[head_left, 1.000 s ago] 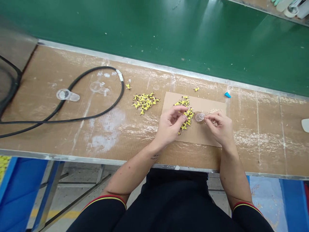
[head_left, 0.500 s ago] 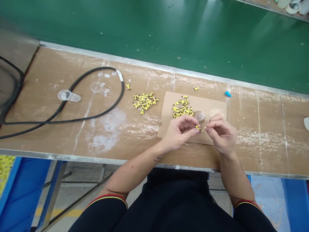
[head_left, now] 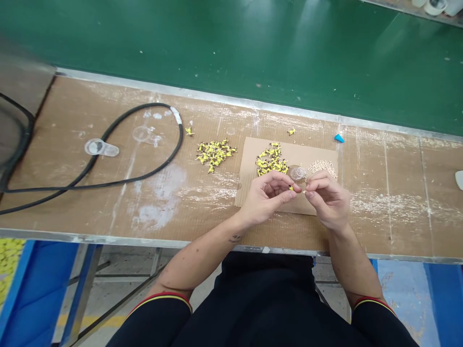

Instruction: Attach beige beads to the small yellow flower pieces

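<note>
Between the thumb and fingers of my left hand (head_left: 269, 196) is a small yellow figure (head_left: 291, 188), mostly covered by the fingertips. My right hand (head_left: 328, 198) pinches a tiny pale piece (head_left: 304, 192) close beside it. Both hands are over a cardboard sheet (head_left: 249, 159). Just beyond the fingertips stands a small clear container (head_left: 298, 173). A heap of yellow and dark figures (head_left: 269, 160) lies on the sheet behind my left hand, and a pile of small beige pieces (head_left: 322, 167) behind my right.
Left of the sheet is a second heap of yellow figures (head_left: 215, 153). A black cable (head_left: 125, 183) loops across the left of the table, near a clear plastic scoop-shaped piece (head_left: 102, 147). A blue cone-shaped tip (head_left: 339, 138) lies at the back. Green surface (head_left: 231, 58) stretches beyond.
My left fingers have turned and closed further over the yellow figure, so less of it shows. My right fingertips have come slightly nearer to the left ones. The whole view has shifted slightly.
</note>
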### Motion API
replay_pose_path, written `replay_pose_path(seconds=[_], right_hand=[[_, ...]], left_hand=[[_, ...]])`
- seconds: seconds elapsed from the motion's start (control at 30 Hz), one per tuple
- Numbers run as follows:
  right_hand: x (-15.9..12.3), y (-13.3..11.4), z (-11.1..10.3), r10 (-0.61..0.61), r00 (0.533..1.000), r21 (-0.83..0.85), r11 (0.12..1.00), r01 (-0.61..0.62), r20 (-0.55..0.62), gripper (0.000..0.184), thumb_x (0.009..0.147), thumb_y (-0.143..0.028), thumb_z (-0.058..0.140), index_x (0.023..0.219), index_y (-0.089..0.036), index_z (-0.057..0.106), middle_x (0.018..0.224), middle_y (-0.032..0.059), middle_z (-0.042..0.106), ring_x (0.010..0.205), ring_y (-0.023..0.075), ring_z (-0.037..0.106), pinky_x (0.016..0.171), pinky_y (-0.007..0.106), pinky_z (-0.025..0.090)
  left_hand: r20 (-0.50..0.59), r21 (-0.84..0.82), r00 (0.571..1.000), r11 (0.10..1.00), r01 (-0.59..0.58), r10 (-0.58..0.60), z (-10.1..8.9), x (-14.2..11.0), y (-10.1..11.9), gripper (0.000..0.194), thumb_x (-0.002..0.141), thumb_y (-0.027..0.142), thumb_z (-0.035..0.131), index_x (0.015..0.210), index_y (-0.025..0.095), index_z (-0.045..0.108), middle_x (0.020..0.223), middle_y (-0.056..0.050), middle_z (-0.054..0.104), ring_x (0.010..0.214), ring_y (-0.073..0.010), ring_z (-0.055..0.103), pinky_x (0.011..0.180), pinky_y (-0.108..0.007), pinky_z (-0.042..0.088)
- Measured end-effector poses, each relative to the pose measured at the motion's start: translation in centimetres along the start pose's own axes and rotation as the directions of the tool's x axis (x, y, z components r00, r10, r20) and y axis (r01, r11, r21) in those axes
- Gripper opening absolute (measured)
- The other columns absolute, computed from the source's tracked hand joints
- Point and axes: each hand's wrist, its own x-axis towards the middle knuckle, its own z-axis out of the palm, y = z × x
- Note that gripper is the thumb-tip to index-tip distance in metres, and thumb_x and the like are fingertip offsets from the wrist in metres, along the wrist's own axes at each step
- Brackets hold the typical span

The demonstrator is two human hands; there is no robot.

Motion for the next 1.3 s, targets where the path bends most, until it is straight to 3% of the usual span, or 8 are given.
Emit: replay_pose_path(seconds=[0.13,0.27,0.4,0.57,0.77,1.3], right_hand=[[-0.1,0.1,-0.1,0.009,1.0,0.022,1.0,-0.009,0.0,0.006,0.094,-0.024,0.07,0.09,-0.027,0.072,0.084,0.0018,0.066,0.079,0.0175,0.063,0.07,0.034,0.053],[-0.2,0.4,0.0,0.05,0.999,0.034,0.998,-0.05,-0.01,0.005,0.094,-0.027,0.07,0.089,-0.026,0.072,0.085,0.0028,0.066,0.079,0.0183,0.064,0.072,0.036,0.055],[-0.2,0.3,0.2,0.037,0.999,0.057,0.998,-0.036,-0.018,0.005,0.093,-0.025,0.07,0.088,-0.026,0.072,0.087,0.0034,0.067,0.086,0.0195,0.068,0.076,0.037,0.058],[0.0,-0.1,0.8,0.015,1.0,0.114,0.993,-0.014,-0.004,0.007,0.092,-0.02,0.07,0.088,-0.026,0.072,0.09,0.0032,0.069,0.091,0.0193,0.071,0.083,0.039,0.062],[0.1,-0.3,1.1,0.029,1.0,0.095,0.995,-0.028,-0.005,0.007,0.092,-0.025,0.07,0.085,-0.025,0.072,0.087,0.0035,0.07,0.086,0.0194,0.071,0.078,0.038,0.063],[0.2,-0.2,1.2,0.023,1.0,0.044,0.999,-0.022,-0.012,0.007,0.091,-0.022,0.071,0.085,-0.026,0.073,0.086,0.0036,0.071,0.085,0.0196,0.071,0.076,0.036,0.062]], left_hand=[[-0.029,-0.011,0.999,0.999,0.036,-0.037,0.0,0.1,-0.1,0.029,0.078,0.037,0.092,0.091,0.017,0.076,0.095,-0.007,0.083,0.085,-0.0165,0.079,0.081,-0.029,0.066],[-0.037,0.028,0.996,0.997,0.076,-0.075,0.1,-0.1,0.1,0.031,0.078,0.036,0.091,0.099,0.016,0.08,0.104,-0.009,0.084,0.1,-0.0228,0.081,0.095,-0.038,0.067],[-0.033,0.019,0.996,0.996,0.083,-0.083,0.3,-0.2,0.2,0.03,0.08,0.04,0.09,0.094,0.016,0.081,0.097,-0.009,0.084,0.086,-0.0208,0.082,0.081,-0.033,0.069],[-0.053,0.058,0.999,0.998,0.015,-0.012,0.5,-0.4,0.1,0.029,0.082,0.039,0.088,0.097,0.016,0.077,0.084,-0.006,0.082,0.07,-0.0155,0.078,0.066,-0.025,0.065],[-0.062,0.117,0.998,0.993,-0.015,0.022,0.7,-0.6,0.0,0.034,0.081,0.045,0.088,0.087,0.015,0.074,0.08,-0.006,0.079,0.068,-0.0145,0.075,0.069,-0.028,0.066],[-0.057,0.169,0.998,0.985,-0.018,0.028,0.5,-0.7,-0.6,0.037,0.083,0.051,0.085,0.091,0.015,0.075,0.087,-0.009,0.081,0.078,-0.0193,0.079,0.079,-0.033,0.068]])
